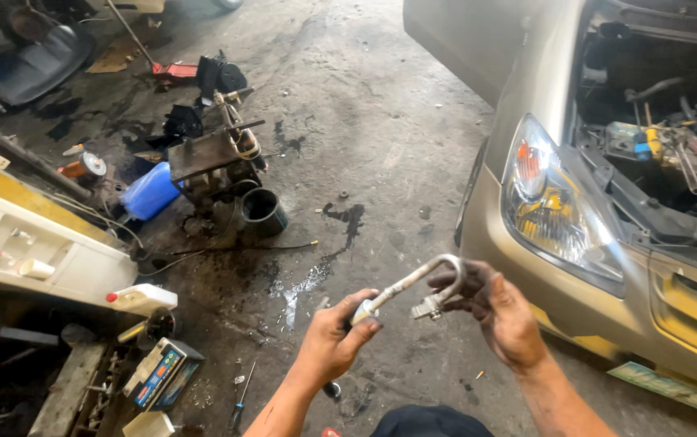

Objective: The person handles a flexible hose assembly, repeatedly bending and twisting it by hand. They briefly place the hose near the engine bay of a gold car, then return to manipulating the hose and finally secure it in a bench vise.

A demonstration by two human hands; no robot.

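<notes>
Both my hands hold a bent metal pipe (413,279) with a fitting at its hooked end, low in the head view over the stained concrete floor. My left hand (334,336) grips the straight lower end of the pipe. My right hand (496,307), dark with grease, pinches the curved end and its small metal fitting (428,306).
A beige car (607,267) with its bonnet up and engine bay (672,146) exposed stands at the right. On the left lie engine parts (219,162), a blue canister (150,193), a black bucket (263,212), a white bottle (142,298), a small box (162,374) and a screwdriver (240,405).
</notes>
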